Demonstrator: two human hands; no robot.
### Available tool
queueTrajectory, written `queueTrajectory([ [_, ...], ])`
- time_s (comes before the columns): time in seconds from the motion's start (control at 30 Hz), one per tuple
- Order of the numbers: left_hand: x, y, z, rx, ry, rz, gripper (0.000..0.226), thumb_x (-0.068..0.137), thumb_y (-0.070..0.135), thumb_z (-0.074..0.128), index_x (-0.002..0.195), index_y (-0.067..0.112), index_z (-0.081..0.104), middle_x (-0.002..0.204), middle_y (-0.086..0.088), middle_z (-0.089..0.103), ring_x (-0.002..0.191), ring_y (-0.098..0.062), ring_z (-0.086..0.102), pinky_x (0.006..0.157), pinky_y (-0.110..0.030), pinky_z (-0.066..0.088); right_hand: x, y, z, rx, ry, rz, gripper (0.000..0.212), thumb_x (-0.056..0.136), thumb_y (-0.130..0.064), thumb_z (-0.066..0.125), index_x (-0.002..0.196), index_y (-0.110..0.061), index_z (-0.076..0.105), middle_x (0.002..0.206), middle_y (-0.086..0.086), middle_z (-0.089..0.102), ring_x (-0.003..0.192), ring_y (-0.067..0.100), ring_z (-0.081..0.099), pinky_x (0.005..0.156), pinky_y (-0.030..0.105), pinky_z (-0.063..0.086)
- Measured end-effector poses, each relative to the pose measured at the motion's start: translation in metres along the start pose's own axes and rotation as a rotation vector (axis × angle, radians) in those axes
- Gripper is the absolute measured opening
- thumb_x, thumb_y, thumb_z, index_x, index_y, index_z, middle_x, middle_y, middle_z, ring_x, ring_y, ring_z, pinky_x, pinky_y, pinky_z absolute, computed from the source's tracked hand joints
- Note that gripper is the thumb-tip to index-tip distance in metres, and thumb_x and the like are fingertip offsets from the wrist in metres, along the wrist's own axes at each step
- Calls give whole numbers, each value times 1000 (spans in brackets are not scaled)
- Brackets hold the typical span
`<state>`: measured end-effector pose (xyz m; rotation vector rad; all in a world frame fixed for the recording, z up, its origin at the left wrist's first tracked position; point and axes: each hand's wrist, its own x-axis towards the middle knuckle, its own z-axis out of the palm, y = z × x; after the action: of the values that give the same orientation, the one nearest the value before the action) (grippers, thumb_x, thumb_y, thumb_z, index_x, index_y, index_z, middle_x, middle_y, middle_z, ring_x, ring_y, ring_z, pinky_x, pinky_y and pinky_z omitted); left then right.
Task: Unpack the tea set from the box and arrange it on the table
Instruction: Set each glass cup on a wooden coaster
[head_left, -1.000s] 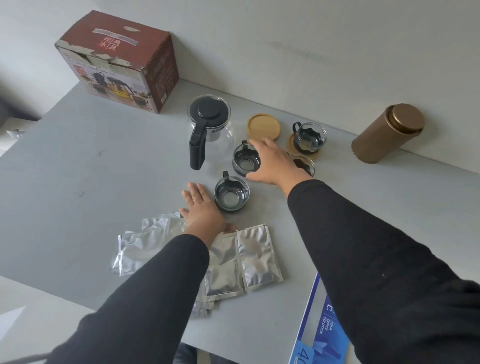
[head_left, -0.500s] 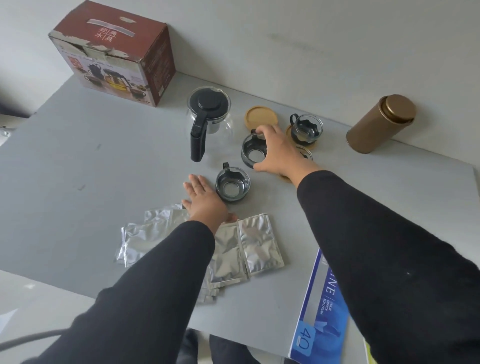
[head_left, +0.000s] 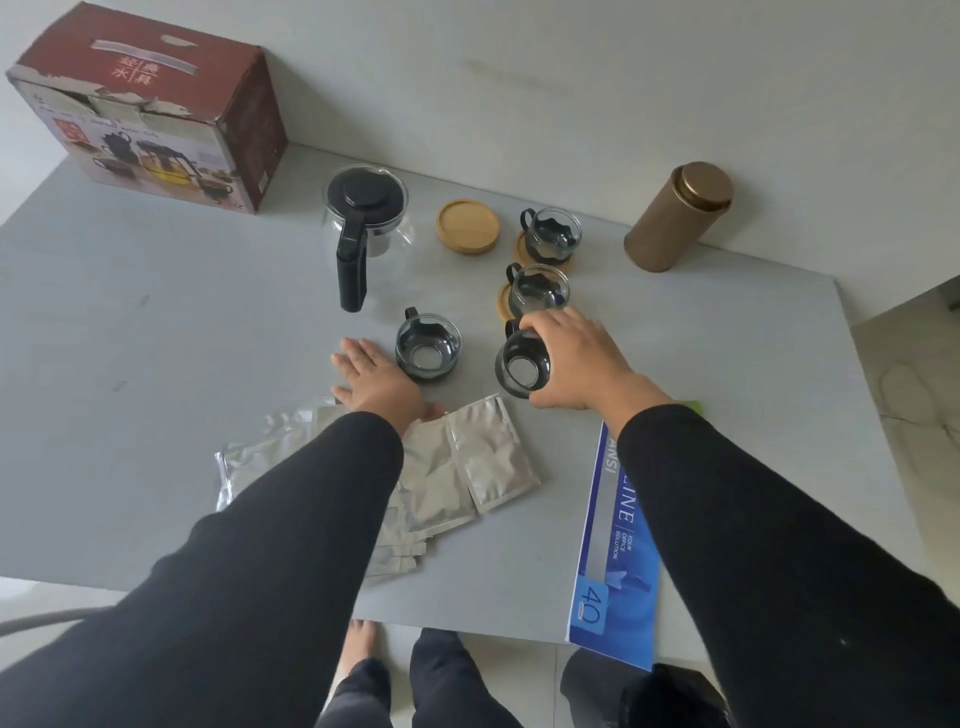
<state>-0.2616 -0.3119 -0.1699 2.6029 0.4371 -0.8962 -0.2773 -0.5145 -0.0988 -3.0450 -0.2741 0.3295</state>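
**Arranging stage: cup in right grip, coaster waiting**

Unpacking looked done; box (head_left: 150, 104) stood shut-looking at far left of desk (head_left: 156, 332), against wall. Judged step: placing cups onto coasters. Right hand (head_left: 576, 358) curled round small glass cup (head_left: 522, 366), fingers over rim and handle side, thumb at near edge; cup tilted, whether lifted or touching desk not clear. Left hand (head_left: 376, 376) lay flat, fingers straight, holding nothing, palm partly on foil sachets (head_left: 467, 467), just beside second cup (head_left: 427, 345) standing bare on desk. Two more cups (head_left: 551, 236) (head_left: 537, 288) already sat on wooden coasters near back. One free coaster (head_left: 467, 227) lay between teapot (head_left: 363, 228) and far cup.

Next move probably called for: carrying held cup to free coaster, setting down level, gentle release since glass.

Materials: cups clear glass in scalloped black plastic holders with loop handles; teapot clear rounded glass, black lid and long handle; coasters round pale wood, raised lip; sachets crinkled silver foil; gold tin (head_left: 678, 215) cylindrical, matte; blue folder (head_left: 621, 545) glossy at desk's near edge.
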Motion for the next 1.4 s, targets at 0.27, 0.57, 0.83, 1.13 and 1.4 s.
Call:
queueTrajectory([
  [0.27, -1, -1, 1, -5, 6, 12, 136, 69, 48, 80, 148, 2, -21, 157, -13, -25, 146, -32, -17, 118, -50, 8, -12, 6, 21, -78, -27, 40, 77, 63, -34, 77, 131, -21, 42, 128, -1, 54, 118, 21, 43, 92, 35, 35],
  [0.57, -4, 1, 0, 3, 0, 4, 136, 69, 49, 80, 148, 3, -20, 157, -13, -25, 146, -32, -16, 118, -50, 8, -6, 9, 9, -45, -52, -5, 92, 60, -50, 79, 137, -22, 39, 137, -2, 47, 127, 20, 37, 100, 37, 34],
  [0.83, 0, 3, 1, -15, 1, -13, 136, 68, 47, 81, 149, 4, -21, 157, -11, -26, 146, -30, -18, 118, -50, 8, 44, -1, -24, 43, 48, -117, 76, 63, -48, 78, 128, -19, 50, 121, 1, 57, 115, 22, 47, 97, 32, 36],
  [1.13, 9, 2, 3, 6, -9, -18, 140, 67, 49, 81, 147, 4, -24, 155, -11, -29, 146, -31, -20, 118, -51, 11, 167, -4, -19, 150, 13, 92, 73, 77, -21, 70, 140, -11, 33, 135, 18, 38, 126, 35, 41, 100, 40, 41],
  [1.4, 11, 2, 3, -10, -17, -19, 140, 67, 49, 81, 147, 5, -25, 155, -10, -32, 145, -29, -22, 118, -49, 5, 230, -2, -3, 175, -79, 180, 78, 79, -27, 70, 142, -17, 26, 140, 20, 30, 130, 38, 33, 100, 46, 38],
])
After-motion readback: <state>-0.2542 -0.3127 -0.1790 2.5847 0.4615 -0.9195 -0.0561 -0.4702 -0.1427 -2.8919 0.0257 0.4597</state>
